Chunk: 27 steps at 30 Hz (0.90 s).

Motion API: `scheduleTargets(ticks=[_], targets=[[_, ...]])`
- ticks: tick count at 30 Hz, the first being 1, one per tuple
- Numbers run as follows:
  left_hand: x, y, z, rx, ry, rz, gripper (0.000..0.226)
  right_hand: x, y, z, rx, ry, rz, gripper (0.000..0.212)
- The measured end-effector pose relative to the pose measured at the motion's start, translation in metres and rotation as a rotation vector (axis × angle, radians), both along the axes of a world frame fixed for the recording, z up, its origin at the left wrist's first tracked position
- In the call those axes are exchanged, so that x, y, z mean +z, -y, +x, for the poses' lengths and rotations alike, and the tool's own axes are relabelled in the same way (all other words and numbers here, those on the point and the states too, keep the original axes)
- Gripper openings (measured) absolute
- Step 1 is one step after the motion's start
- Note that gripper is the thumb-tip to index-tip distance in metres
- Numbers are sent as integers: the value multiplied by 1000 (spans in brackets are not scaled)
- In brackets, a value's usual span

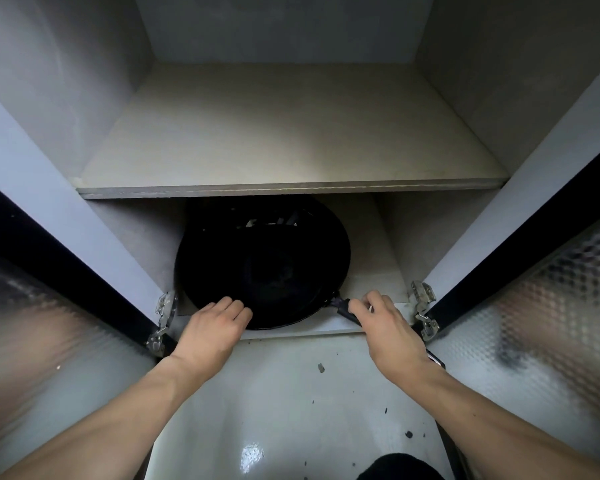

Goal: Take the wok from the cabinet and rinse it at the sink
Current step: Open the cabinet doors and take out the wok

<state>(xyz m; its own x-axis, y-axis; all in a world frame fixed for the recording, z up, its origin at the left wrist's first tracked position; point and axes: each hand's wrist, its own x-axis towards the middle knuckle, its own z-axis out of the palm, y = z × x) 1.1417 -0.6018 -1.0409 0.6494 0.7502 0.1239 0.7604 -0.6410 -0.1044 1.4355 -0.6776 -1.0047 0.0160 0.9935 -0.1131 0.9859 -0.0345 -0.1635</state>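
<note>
**Wok gripped but not yet out of the cabinet**

Two bare forearms reach forward from the bottom of the view over a glossy, speckled floor (291, 393). At their ends, the left hand (215, 323) lies over the near rim of the wok (262, 261), fingers only gently bent and resting on it rather than wrapped round it. The right hand (385, 323) is curled round the dark handle (343, 308) that juts from the wok's right side.

Both cabinet doors (541, 306) stand swung wide, so that step is done. The wok sits on the cabinet's bottom board, under the bare shelf (291, 133), its near edge close to the front lip. Lifting it out, carrying it to the sink and rinsing all remain; no sink is in view.

It is black, round and shallow, with a dull sheen; further dark ware seems stacked behind it, too shadowed to identify.
</note>
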Motion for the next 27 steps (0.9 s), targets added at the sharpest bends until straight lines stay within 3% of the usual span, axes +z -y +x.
scheduleTargets(ticks=[10, 18, 27], targets=[[36, 15, 6, -172, -3, 62, 40, 11, 31, 12, -68, -29, -34, 58], [90, 32, 3, -251, -96, -42, 54, 85, 66, 5, -34, -27, -159, 67], [172, 67, 0, -280, -195, -191, 64, 194, 104, 0, -54, -57, -252, 53]])
